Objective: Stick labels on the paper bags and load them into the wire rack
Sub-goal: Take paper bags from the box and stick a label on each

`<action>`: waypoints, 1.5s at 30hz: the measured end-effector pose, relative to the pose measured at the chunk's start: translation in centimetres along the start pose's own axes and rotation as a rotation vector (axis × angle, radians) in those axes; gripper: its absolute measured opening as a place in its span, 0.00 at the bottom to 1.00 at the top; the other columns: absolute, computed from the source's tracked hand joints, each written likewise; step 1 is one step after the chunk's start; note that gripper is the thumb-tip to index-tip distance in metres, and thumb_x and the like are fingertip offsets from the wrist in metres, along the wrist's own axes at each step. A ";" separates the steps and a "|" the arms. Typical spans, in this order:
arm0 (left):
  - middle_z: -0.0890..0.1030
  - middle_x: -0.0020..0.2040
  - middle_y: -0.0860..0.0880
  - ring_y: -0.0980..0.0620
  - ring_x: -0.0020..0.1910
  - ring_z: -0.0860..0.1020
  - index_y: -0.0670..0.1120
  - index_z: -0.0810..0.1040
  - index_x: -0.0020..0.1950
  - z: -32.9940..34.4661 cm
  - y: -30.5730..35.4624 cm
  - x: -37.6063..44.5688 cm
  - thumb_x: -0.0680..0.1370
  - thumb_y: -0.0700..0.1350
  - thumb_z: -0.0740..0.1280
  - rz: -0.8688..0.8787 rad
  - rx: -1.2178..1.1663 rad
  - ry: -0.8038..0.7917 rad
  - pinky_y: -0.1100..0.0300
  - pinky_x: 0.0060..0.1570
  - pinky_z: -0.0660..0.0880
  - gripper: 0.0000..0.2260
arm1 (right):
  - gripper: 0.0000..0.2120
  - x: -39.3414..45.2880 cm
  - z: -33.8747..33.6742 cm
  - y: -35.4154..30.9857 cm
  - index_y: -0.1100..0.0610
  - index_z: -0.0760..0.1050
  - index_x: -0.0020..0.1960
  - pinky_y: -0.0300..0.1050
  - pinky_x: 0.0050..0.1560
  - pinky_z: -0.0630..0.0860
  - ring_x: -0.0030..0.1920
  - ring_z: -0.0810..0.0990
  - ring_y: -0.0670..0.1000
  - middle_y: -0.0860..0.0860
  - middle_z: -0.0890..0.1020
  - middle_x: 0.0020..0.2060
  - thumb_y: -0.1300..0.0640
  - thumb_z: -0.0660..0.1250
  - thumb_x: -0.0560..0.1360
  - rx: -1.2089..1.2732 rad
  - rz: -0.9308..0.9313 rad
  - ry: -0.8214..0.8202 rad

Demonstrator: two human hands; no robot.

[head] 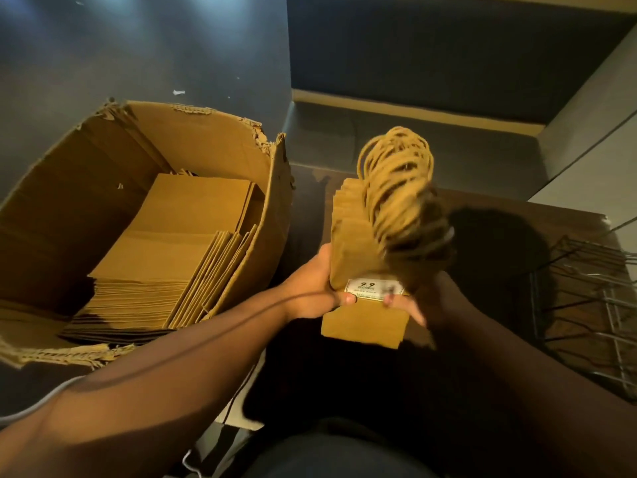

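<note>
A big torn cardboard box fills the left side, its ragged top edges flared open, with flat paper bags stacked inside, some leaning on edge against the right wall. Right of the box lies the dark desk, with some bare room between the box wall and the bundle held above it. At the far right edge of the desk stands the wire rack, well apart from the hands, its wires running off the picture's edge. In the middle, a bundle of paper bags is held upright, its twisted cord handles bunched at the top and blurred. A white label sits on the front bag, low down between the thumbs. The left hand grips the bundle's left edge, thumb curled onto the front just beside the label. The right hand grips the right edge, thumb pressing the label's right end.
</note>
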State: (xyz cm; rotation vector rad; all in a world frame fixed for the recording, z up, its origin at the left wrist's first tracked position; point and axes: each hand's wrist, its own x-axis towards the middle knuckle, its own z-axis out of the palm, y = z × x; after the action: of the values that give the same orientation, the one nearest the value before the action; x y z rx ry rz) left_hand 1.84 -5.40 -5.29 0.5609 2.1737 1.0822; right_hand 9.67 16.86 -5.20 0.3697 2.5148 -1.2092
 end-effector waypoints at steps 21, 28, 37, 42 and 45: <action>0.82 0.60 0.54 0.54 0.60 0.80 0.51 0.71 0.71 5.3 -6.4 -1.3 0.80 0.55 0.67 -0.322 -0.450 0.027 0.53 0.64 0.76 0.21 | 0.33 0.2 6.0 2.8 0.56 0.69 0.72 0.55 0.70 0.68 0.61 0.76 0.53 0.51 0.80 0.60 0.56 0.77 0.71 0.595 0.546 -0.116; 0.83 0.61 0.53 0.54 0.63 0.79 0.54 0.74 0.70 5.1 -6.3 -1.2 0.85 0.48 0.60 -0.313 -0.654 0.139 0.56 0.65 0.74 0.14 | 0.30 -0.4 7.1 2.0 0.53 0.72 0.68 0.56 0.67 0.73 0.59 0.81 0.52 0.52 0.83 0.59 0.60 0.78 0.68 0.598 0.409 -0.145; 0.77 0.65 0.56 0.57 0.63 0.77 0.63 0.55 0.79 4.7 -5.9 -1.0 0.79 0.65 0.59 -0.235 -0.296 0.164 0.49 0.66 0.73 0.29 | 0.30 -0.7 7.0 1.4 0.46 0.71 0.66 0.45 0.56 0.77 0.56 0.80 0.45 0.45 0.82 0.55 0.67 0.75 0.70 0.530 0.265 -0.008; 0.76 0.68 0.52 0.51 0.65 0.75 0.55 0.56 0.79 4.9 -5.6 -1.2 0.82 0.61 0.55 -0.273 -0.177 0.154 0.51 0.68 0.70 0.27 | 0.24 -0.1 7.4 1.1 0.51 0.75 0.64 0.41 0.51 0.77 0.53 0.80 0.45 0.46 0.82 0.55 0.65 0.75 0.72 0.468 0.361 -0.081; 0.75 0.71 0.49 0.46 0.69 0.74 0.55 0.57 0.79 6.0 -6.8 -0.5 0.75 0.69 0.52 -0.377 -0.155 0.165 0.46 0.69 0.70 0.34 | 0.19 -0.3 7.6 0.8 0.51 0.77 0.63 0.33 0.39 0.69 0.49 0.76 0.43 0.44 0.79 0.50 0.62 0.74 0.73 0.323 0.358 -0.106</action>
State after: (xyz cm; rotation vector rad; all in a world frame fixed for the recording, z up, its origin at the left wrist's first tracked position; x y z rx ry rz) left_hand 5.80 -6.28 -13.38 -0.0120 2.1920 1.1031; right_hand 11.54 11.37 -10.12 0.7743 2.0486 -1.4361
